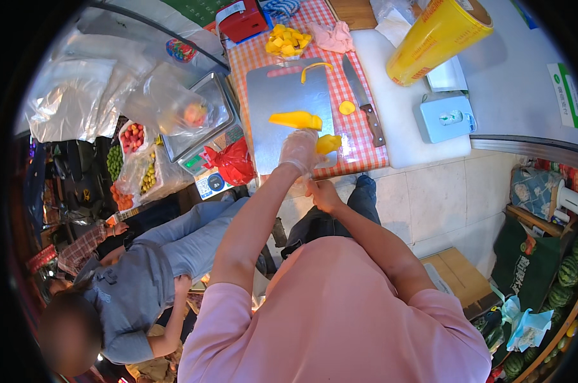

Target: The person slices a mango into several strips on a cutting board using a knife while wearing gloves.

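Note:
My left hand (298, 151), in a clear plastic glove, is over the near edge of a metal cutting board (289, 95). A long yellow mango piece (296, 119) lies just beyond its knuckles, and more cut mango (328, 143) is at its right side. Whether the fingers grip any fruit is hidden. My bare right hand (326, 196) is below the table edge, fingers curled beside thin clear plastic hanging under my left wrist. Its hold on that plastic is unclear. To the right of the board lie a wooden-handled knife (363, 98) and a round mango slice (347, 107).
A tub of mango chunks (287, 41) and a pink cloth (332, 36) are behind the board. At left stand a scale (198, 117) and a red plastic bag (230, 163). A yellow film roll (437, 40) stands on the right. A person (131, 282) is at my left.

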`<state>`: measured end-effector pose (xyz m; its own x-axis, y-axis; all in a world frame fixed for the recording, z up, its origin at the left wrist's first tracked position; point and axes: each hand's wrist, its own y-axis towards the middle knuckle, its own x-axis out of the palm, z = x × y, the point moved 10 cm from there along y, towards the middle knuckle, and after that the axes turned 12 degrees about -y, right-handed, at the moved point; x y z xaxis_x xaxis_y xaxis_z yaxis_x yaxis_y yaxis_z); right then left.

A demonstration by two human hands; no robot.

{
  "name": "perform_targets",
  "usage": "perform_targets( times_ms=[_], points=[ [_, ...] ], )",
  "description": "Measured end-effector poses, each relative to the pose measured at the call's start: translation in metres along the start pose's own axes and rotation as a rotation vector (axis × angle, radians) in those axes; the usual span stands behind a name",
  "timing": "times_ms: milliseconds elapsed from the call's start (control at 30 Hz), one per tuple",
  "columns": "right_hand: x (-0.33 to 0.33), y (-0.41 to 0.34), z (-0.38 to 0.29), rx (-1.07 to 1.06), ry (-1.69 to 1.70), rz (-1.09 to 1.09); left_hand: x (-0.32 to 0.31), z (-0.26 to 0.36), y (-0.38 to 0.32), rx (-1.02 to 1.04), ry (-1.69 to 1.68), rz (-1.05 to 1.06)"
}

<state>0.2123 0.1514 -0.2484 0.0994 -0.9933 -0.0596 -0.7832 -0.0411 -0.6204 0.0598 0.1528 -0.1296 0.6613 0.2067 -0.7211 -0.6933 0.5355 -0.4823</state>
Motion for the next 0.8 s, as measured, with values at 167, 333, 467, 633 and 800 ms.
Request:
perform_targets(
  times_ms=[167,333,467,633,800],
  points=[
    [0.005,0.001,-0.012,-0.104,0.116,0.02,0.009,-0.044,0.016,-0.015,-0.376,0.218],
    [0.041,-0.006,0.003,0.048,0.066,-0.236,-0.014,-0.077,0.0,0.12,-1.096,0.51],
    [-0.008,-0.032,-0.02,0.056,0.056,-0.178,-0.047,-0.083,-0.05,-0.131,-2.026,0.531],
    [-0.086,-0.089,-0.197,-0.707,-0.625,0.389,-0.054,-0.071,-0.077,-0.097,-2.607,0.277],
    [-0.066,-0.113,-0.269,-1.131,-1.052,0.406,-0.053,-0.052,-0.088,-0.087,-2.579,0.322]
  ],
)
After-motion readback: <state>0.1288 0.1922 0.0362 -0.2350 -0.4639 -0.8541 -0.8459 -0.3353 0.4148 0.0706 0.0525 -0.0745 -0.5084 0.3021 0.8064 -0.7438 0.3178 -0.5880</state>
